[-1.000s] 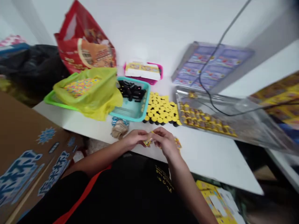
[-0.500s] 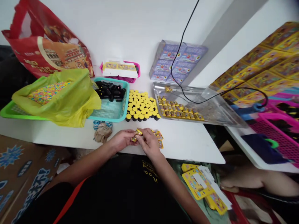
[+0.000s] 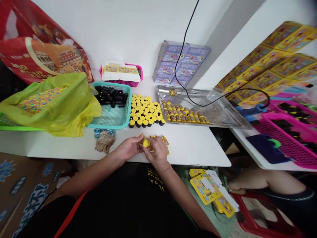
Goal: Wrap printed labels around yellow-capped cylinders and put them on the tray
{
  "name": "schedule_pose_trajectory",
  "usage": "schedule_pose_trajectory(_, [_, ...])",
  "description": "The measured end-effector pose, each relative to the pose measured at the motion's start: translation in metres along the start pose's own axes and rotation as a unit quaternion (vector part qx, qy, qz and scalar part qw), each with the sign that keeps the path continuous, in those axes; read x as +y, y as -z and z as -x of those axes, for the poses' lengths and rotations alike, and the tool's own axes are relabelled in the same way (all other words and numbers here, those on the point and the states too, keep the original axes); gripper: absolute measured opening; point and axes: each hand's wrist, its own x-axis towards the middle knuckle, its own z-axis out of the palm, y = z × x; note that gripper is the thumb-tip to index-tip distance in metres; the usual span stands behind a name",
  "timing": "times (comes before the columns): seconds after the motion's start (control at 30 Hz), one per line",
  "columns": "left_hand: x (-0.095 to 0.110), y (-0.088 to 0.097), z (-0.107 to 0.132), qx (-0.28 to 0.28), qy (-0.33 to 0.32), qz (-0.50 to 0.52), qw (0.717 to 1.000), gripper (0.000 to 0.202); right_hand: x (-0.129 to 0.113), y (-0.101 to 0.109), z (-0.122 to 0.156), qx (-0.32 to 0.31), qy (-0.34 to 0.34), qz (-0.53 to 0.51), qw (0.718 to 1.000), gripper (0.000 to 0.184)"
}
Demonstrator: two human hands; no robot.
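Between my hands, near the table's front edge, is a small yellow-capped canister. My left hand grips its left side, and the fingers of my right hand pinch it from the right. Its yellow round end faces me; the rest is mostly covered by fingers. Printed yellow labels lie on the table just behind my right hand. Farther back stand several black canisters with yellow lids, packed in rows. A metal tray to their right bears rows of labelled yellow canisters.
A turquoise basket holds black containers; left of it is a yellow bag of colourful pellets. A crumpled cloth lies nearby. A black cable hangs over the tray. Another person's leg is at right.
The canister has turned in my hands, so its yellow end now faces me. The whole view has shifted, with most things appearing farther left.
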Motion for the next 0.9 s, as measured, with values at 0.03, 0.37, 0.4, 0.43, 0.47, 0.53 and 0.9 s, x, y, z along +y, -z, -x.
schedule_pose_trajectory(0.03, [0.000, -0.001, 0.000, -0.003, 0.006, 0.000, 1.000, 0.025, 0.000, 0.001, 0.001, 0.001, 0.007, 0.006, 1.000, 0.024])
schedule_pose_trajectory(0.37, [0.003, 0.004, -0.001, 0.009, 0.015, 0.035, 0.999, 0.010, 0.001, -0.001, 0.000, 0.016, -0.008, -0.035, 0.999, 0.025])
schedule_pose_trajectory(0.4, [0.004, 0.004, -0.001, 0.011, 0.021, 0.039, 0.999, 0.010, 0.002, -0.003, 0.001, 0.023, 0.005, -0.013, 1.000, 0.024])
schedule_pose_trajectory(0.43, [0.005, 0.004, -0.001, 0.015, 0.021, 0.043, 0.999, 0.011, 0.003, -0.005, 0.001, 0.032, 0.023, 0.006, 0.999, 0.023])
schedule_pose_trajectory(0.47, [0.005, 0.003, -0.001, 0.020, 0.019, 0.046, 0.999, 0.013, 0.004, -0.006, 0.002, 0.043, 0.043, 0.022, 0.998, 0.022])
schedule_pose_trajectory(0.53, [0.005, 0.001, -0.002, 0.033, 0.002, 0.051, 0.998, 0.014, 0.004, -0.007, 0.002, 0.063, 0.076, 0.041, 0.994, 0.020])
schedule_pose_trajectory(0.9, [-0.009, -0.011, -0.004, 0.083, -0.055, 0.088, 0.991, 0.008, -0.008, -0.016, 0.002, 0.077, 0.079, 0.119, 0.987, 0.026])
